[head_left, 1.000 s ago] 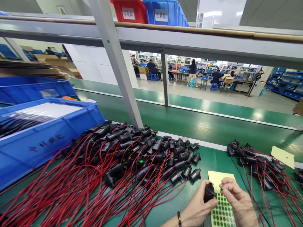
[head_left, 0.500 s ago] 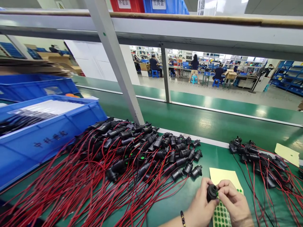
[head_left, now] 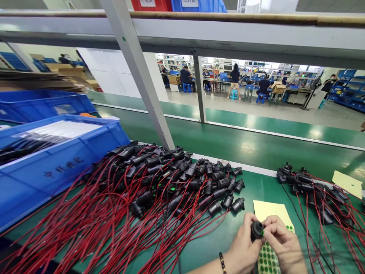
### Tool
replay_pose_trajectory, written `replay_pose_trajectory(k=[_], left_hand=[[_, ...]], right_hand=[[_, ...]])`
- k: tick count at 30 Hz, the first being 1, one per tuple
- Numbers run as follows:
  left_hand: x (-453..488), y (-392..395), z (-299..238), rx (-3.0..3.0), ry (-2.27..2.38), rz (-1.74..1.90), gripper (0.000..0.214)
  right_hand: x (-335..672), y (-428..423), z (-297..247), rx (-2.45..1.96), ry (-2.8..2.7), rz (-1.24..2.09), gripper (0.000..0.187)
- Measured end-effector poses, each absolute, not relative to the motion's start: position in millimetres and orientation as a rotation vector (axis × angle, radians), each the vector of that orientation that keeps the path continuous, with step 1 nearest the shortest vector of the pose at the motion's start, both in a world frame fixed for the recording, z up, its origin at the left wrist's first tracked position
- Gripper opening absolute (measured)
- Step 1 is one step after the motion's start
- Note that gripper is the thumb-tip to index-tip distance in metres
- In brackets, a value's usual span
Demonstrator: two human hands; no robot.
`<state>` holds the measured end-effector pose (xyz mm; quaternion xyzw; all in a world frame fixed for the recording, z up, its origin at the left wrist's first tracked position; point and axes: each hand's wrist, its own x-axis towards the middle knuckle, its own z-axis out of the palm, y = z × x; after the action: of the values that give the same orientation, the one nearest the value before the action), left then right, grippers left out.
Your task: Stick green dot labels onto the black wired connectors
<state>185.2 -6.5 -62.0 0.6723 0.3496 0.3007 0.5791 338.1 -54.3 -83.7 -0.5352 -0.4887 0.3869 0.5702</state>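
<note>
My left hand [head_left: 245, 241], with a beaded bracelet at the wrist, is closed around a black cylindrical part [head_left: 257, 230] whose stepped round end faces up. The thumb and forefinger of my right hand [head_left: 281, 241] pinch a small green dot sticker [head_left: 262, 232] against the side of that part. Below both hands lies a pale yellow sticker sheet [head_left: 269, 210] with rows of green dots, partly covered by my fingers. To the left, a large heap of similar black parts [head_left: 196, 179] spreads over the green bench, their red and black wires [head_left: 114, 220] trailing toward me.
A smaller pile of black wired parts [head_left: 312, 190] lies at right, with another yellow sheet [head_left: 347, 183] behind it. Blue bins [head_left: 65, 167] stand at left. A slanted grey post [head_left: 139, 76] and a shelf beam [head_left: 228, 36] cross ahead. Several people work in the background.
Both hands keep nearly the same grip, with the green sticker still at the side of the black part. The view has shifted slightly.
</note>
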Motion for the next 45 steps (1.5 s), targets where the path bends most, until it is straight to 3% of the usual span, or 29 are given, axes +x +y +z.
replay_pose_trajectory(k=[16, 26, 30, 35, 45], left_hand=[[185.0, -8.1, -53.1, 1.574, 0.815, 0.699, 0.023], [182.2, -8.0, -55.7, 1.666, 0.836, 0.686, 0.021], [184.1, -4.0, -57.5, 1.543, 0.786, 0.713, 0.024], [184.1, -1.7, -56.5, 1.457, 0.767, 0.675, 0.027], [182.9, -5.7, -58.8, 1.543, 0.789, 0.716, 0.027]], right_hand=[[335.3, -57.7, -84.6, -1.324, -1.376, 0.471, 0.011], [335.4, -52.3, -90.3, -1.221, -1.118, 0.772, 0.014], [338.8, -55.8, -83.3, -1.22, -1.361, 0.519, 0.006], [339.7, -60.2, -81.8, -1.192, -1.687, 0.172, 0.027], [339.7, -61.3, -75.0, -1.223, -1.87, -0.01, 0.033]])
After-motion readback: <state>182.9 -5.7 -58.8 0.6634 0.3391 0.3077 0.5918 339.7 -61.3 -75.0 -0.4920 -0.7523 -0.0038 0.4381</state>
